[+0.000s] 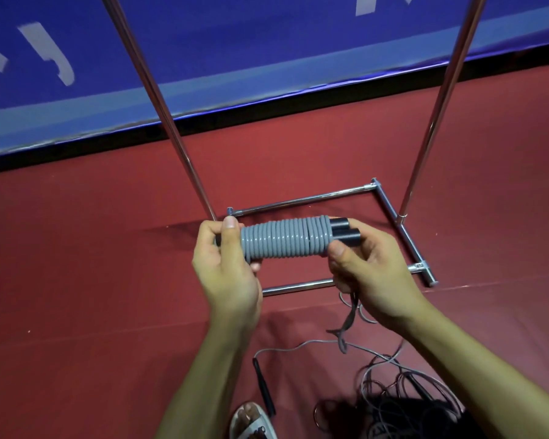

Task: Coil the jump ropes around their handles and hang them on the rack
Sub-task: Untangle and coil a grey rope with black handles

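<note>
over red floor (pixel 76 280), rope (pixel 282 239) between grips (pixel 225 267) (pixel 368 270)

The floor (pixel 76 264) is red and soft, like a mat. It has a few long folds in it. A shiny metal rack (pixel 389 205) stands on the floor. Its bottom bars lie flat on the red and make a box shape, and two thin poles go up from them. Near the bottom edge, a pile of thin ropes (pixel 393 384) lies in a messy tangle. One grey rope runs out of the pile to a black handle (pixel 263 388), which lies flat on the floor. Just beside the handle is a foot (pixel 251 419) in a white sandal. A blue banner (pixel 203 58) stands along the far edge.
</note>
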A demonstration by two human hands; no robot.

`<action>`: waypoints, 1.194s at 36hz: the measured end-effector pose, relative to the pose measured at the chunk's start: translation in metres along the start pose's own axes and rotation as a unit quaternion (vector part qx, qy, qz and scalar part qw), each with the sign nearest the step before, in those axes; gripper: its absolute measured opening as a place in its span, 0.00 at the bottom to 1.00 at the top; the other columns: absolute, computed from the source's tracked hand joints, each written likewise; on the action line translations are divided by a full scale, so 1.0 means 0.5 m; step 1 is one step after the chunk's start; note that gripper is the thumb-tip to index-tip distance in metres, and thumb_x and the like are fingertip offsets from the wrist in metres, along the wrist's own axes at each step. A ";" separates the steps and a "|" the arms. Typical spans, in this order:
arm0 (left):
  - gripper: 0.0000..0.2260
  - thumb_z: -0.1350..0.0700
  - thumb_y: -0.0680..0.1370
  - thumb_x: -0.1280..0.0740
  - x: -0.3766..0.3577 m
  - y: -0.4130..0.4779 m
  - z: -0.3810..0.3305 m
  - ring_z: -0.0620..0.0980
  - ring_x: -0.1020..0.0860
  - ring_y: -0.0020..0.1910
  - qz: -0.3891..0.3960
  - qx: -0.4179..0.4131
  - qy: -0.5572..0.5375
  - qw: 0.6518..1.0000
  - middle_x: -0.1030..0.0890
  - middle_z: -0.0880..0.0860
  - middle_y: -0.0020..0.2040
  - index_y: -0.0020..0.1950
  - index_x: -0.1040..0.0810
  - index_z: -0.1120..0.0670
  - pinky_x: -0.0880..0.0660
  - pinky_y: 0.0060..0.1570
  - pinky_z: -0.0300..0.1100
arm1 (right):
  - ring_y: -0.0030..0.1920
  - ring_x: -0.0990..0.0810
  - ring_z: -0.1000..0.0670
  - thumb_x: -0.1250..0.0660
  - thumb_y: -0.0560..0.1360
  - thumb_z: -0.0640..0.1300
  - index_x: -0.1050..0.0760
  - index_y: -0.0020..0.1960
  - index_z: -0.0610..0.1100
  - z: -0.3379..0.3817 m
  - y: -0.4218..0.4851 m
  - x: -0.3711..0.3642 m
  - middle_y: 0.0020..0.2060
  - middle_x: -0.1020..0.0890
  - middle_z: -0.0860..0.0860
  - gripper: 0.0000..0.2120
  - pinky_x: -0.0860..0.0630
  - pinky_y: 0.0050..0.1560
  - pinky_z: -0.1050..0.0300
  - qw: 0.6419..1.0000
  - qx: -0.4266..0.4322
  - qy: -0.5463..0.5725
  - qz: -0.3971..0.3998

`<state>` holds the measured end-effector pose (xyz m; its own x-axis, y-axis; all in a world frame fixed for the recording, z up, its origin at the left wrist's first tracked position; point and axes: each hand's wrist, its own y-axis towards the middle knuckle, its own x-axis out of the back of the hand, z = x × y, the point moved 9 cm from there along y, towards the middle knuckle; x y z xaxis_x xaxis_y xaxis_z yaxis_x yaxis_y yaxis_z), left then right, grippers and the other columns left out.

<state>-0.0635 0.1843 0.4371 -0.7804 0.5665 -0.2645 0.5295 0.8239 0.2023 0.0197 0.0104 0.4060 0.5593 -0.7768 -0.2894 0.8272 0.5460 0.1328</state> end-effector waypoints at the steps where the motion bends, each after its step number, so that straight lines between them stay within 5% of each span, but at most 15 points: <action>1: 0.11 0.51 0.75 0.37 -0.002 -0.002 0.003 0.45 0.35 0.28 0.006 -0.003 0.001 1.000 0.30 0.45 0.30 0.36 0.34 0.52 0.37 0.21 0.34 | 0.25 0.38 0.56 0.31 0.73 0.47 0.24 0.46 0.41 -0.010 0.000 -0.001 0.27 0.27 0.56 0.09 0.41 0.23 0.64 0.999 -0.026 0.023 -0.013; 6: 0.10 0.50 0.77 0.37 -0.013 -0.014 -0.008 0.45 0.33 0.29 0.036 -0.062 0.067 0.995 0.31 0.45 0.31 0.37 0.32 0.48 0.32 0.24 0.36 | 0.23 0.42 0.56 0.35 0.76 0.50 0.28 0.37 0.39 -0.055 -0.015 0.009 0.25 0.31 0.49 0.15 0.45 0.22 0.65 0.983 -0.127 0.069 -0.109; 10: 0.10 0.53 0.78 0.39 -0.003 -0.003 0.001 0.43 0.33 0.27 0.030 -0.064 0.089 0.994 0.30 0.43 0.30 0.38 0.34 0.52 0.32 0.24 0.35 | 0.23 0.42 0.55 0.35 0.79 0.46 0.22 0.36 0.38 -0.039 -0.017 0.028 0.21 0.35 0.54 0.16 0.46 0.24 0.63 0.981 -0.112 -0.063 -0.143; 14: 0.10 0.53 0.77 0.38 0.004 0.004 0.012 0.45 0.34 0.27 0.030 -0.047 0.087 0.995 0.31 0.45 0.30 0.38 0.34 0.53 0.32 0.24 0.35 | 0.23 0.36 0.58 0.29 0.75 0.51 0.21 0.30 0.39 0.015 -0.012 0.046 0.19 0.29 0.52 0.20 0.38 0.28 0.64 0.951 -0.038 -0.261 -0.160; 19: 0.11 0.58 0.81 0.39 -0.007 -0.009 0.001 0.39 0.32 0.26 0.055 -0.090 0.138 0.985 0.31 0.49 0.31 0.39 0.34 0.53 0.31 0.24 0.33 | 0.23 0.38 0.56 0.26 0.71 0.52 0.24 0.32 0.32 0.019 -0.015 0.074 0.16 0.33 0.56 0.24 0.38 0.30 0.59 0.927 -0.060 -0.317 -0.193; 23: 0.09 0.55 0.79 0.39 -0.012 -0.010 -0.001 0.39 0.31 0.26 0.066 -0.099 0.159 0.980 0.31 0.50 0.32 0.39 0.33 0.52 0.30 0.24 0.34 | 0.27 0.33 0.51 0.26 0.70 0.56 0.26 0.32 0.35 0.014 -0.013 0.081 0.22 0.29 0.51 0.25 0.31 0.34 0.56 0.916 -0.090 -0.354 -0.165; 27: 0.11 0.50 0.78 0.38 0.006 0.007 0.004 0.46 0.32 0.28 0.039 -0.085 0.147 0.985 0.31 0.52 0.32 0.38 0.33 0.51 0.31 0.23 0.34 | 0.27 0.31 0.52 0.24 0.68 0.55 0.25 0.35 0.44 0.066 -0.012 0.066 0.24 0.28 0.51 0.17 0.35 0.30 0.64 0.872 -0.036 -0.472 -0.123; 30: 0.12 0.45 0.76 0.38 0.017 0.016 0.002 0.52 0.32 0.30 0.032 -0.088 0.140 0.986 0.31 0.55 0.33 0.37 0.34 0.50 0.32 0.23 0.35 | 0.29 0.30 0.52 0.26 0.71 0.53 0.27 0.40 0.49 0.098 -0.009 0.062 0.25 0.27 0.52 0.12 0.35 0.33 0.57 0.866 0.013 -0.488 -0.113; 34: 0.11 0.50 0.79 0.39 0.009 0.004 -0.016 0.52 0.31 0.29 0.040 -0.121 0.154 0.980 0.31 0.56 0.33 0.38 0.34 0.50 0.32 0.24 0.35 | 0.35 0.27 0.44 0.30 0.75 0.53 0.31 0.33 0.48 0.092 -0.009 0.051 0.26 0.26 0.52 0.17 0.32 0.38 0.53 0.850 0.020 -0.514 -0.112; 39: 0.11 0.57 0.81 0.40 -0.007 -0.020 -0.028 0.44 0.30 0.26 0.058 -0.159 0.172 0.970 0.31 0.48 0.30 0.39 0.34 0.50 0.31 0.25 0.39 | 0.29 0.30 0.45 0.32 0.78 0.49 0.26 0.35 0.40 0.062 -0.018 0.044 0.24 0.28 0.50 0.17 0.33 0.33 0.51 0.880 -0.038 -0.457 -0.128; 43: 0.11 0.56 0.81 0.39 0.003 -0.010 -0.043 0.46 0.30 0.26 0.056 -0.186 0.192 0.962 0.30 0.48 0.29 0.39 0.34 0.49 0.32 0.25 0.46 | 0.20 0.41 0.55 0.37 0.80 0.40 0.26 0.40 0.34 0.008 -0.021 0.040 0.22 0.33 0.50 0.13 0.43 0.21 0.65 0.969 -0.202 -0.091 -0.114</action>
<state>-0.0746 0.1807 0.4557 -0.8288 0.5437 0.1325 0.5175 0.6545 0.5512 0.0226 -0.0122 0.4026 0.3959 -0.9137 -0.0914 0.8618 0.4040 -0.3066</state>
